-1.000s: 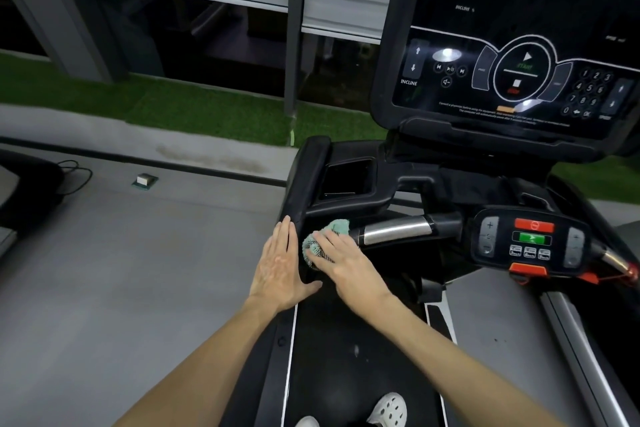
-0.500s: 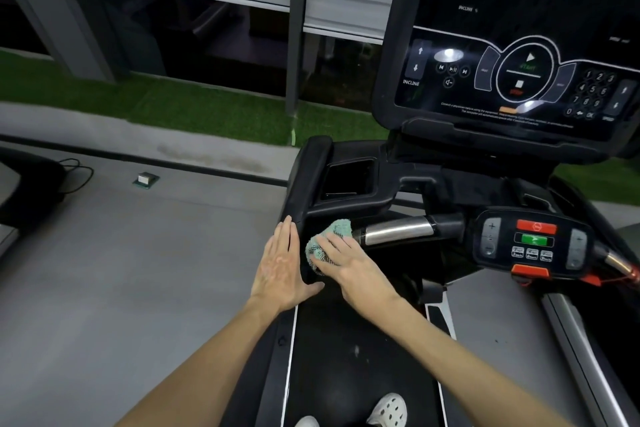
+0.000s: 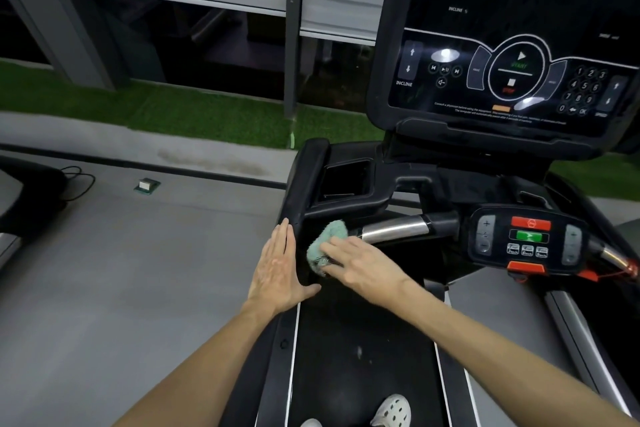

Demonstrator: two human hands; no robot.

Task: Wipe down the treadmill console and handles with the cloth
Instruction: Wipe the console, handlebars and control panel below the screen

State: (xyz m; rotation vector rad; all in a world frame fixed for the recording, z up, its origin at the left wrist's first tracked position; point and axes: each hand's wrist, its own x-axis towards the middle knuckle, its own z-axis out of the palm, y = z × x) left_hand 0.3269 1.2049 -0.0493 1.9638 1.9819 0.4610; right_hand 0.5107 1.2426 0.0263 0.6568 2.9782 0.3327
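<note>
Fingers of the right hand lie nearly straight, pressing the bunched pale-green cloth against the black padded side rail, whose outer face the flat, open left hand steadies, while the shiny steel handle bar stretches rightward from the cloth, nearest the right hand.

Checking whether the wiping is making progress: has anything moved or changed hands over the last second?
Nothing has visibly changed. The right hand still presses the green cloth at the left end of the chrome handlebar. The left hand still lies flat against the black side arm.
</note>
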